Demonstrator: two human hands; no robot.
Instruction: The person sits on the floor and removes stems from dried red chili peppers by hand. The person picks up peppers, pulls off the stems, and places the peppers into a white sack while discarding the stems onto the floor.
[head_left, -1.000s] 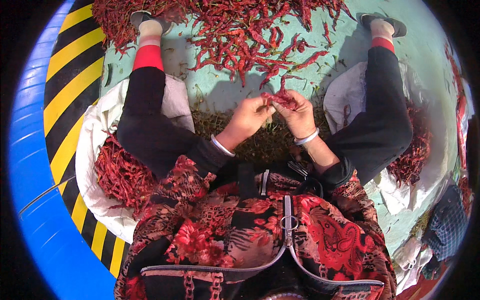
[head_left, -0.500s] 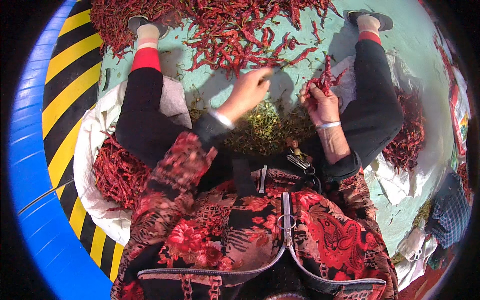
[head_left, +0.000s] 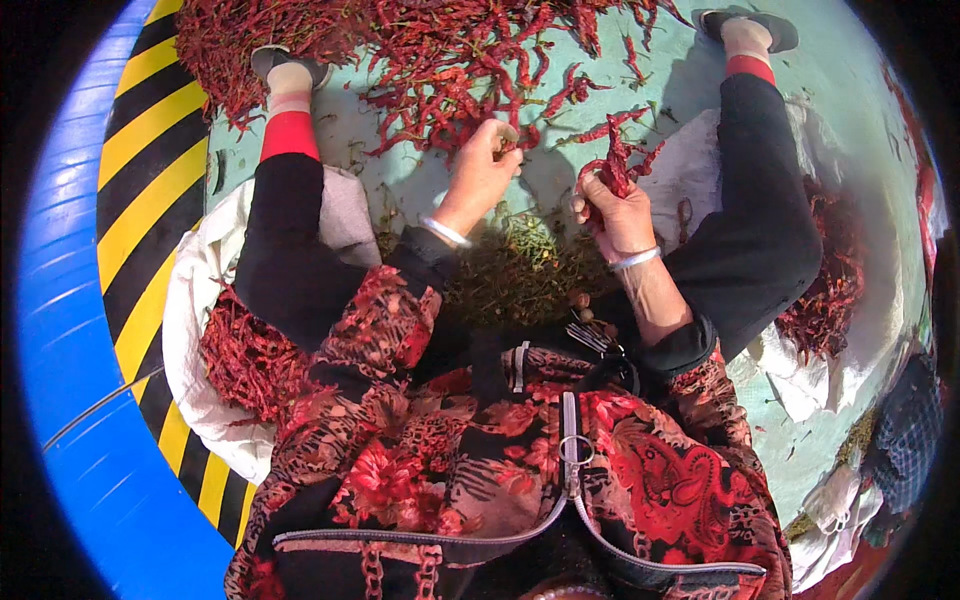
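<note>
Several dried red chillies (head_left: 618, 165) stick up from my right hand (head_left: 618, 218), whose fingers and thumb are closed round their lower ends. To its left, my left hand (head_left: 478, 182) is raised with curled fingers. Whatever may be between its fingertips is too small to make out. Just beyond that hand lies the near edge of a spread heap of dried red chillies (head_left: 450, 75). Below and between both hands is a pile of greenish-brown stems and bits (head_left: 525, 275), between my legs.
A white sack (head_left: 190, 345) with red chillies (head_left: 250, 355) lies by my left leg. Another white sack (head_left: 795, 375) and more chillies (head_left: 825, 285) are beside my right leg. Yellow-and-black stripes (head_left: 150, 235) and a blue surface (head_left: 80, 370) run along the left.
My left hand has drawn a little left and away from the right one, its fingers curling. My right hand has shifted slightly left, still holding chillies.
</note>
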